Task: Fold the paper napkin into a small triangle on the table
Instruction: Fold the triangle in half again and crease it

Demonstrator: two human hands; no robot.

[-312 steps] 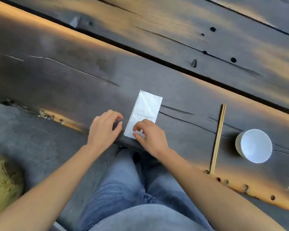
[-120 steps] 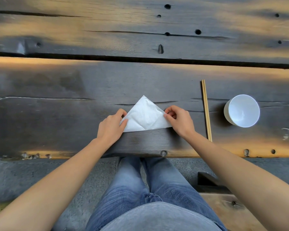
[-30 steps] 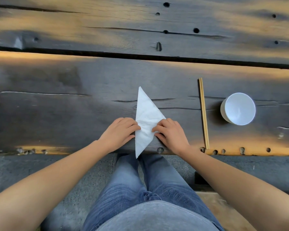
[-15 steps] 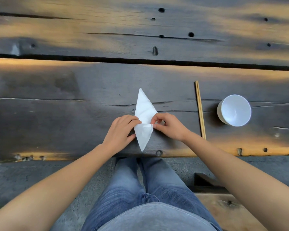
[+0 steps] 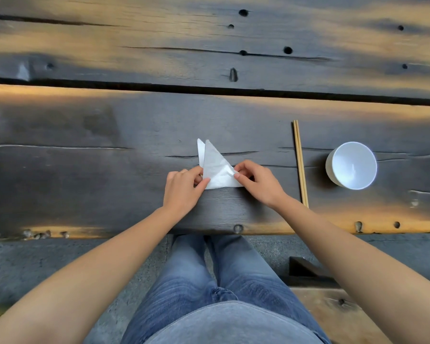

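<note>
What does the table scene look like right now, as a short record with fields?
surface: dark wooden plank table
napkin: white paper napkin, folded to a triangle, a second tip showing just behind its point
left hand: left hand pinching the napkin's lower left corner
right hand: right hand pinching the napkin's right corner
chopsticks: pair of wooden chopsticks, lying side by side right of the napkin
bowl: white bowl, upright, looks empty, right of the chopsticks

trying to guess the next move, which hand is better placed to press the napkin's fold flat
Probably the right hand: its fingertips already rest on the top flap of the napkin, while the left hand pinches the near left corner as an anchor.
</note>
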